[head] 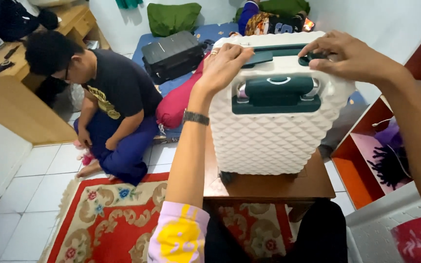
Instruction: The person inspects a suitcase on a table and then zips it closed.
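Gripping the top of a white hard-shell suitcase with a quilted diamond pattern (269, 131), both hands are busy up at its telescopic handle. The case stands upright on a small brown wooden table (317, 182), close to the near edge, wheels down at the left corner. The left hand (225, 65) curls over the top left rim, fingers folded onto the shell beside the dark green pull bar (274, 51). The right hand (349, 56) has its fingertips pressed together on the bar's right end (apparently on the release button). It looks like the handle-release step; lifting the bar would call for a steady press and an upward pull. Another person in a dark shirt (118, 92) sits on the tiled floor beside a red patterned rug (108, 219).
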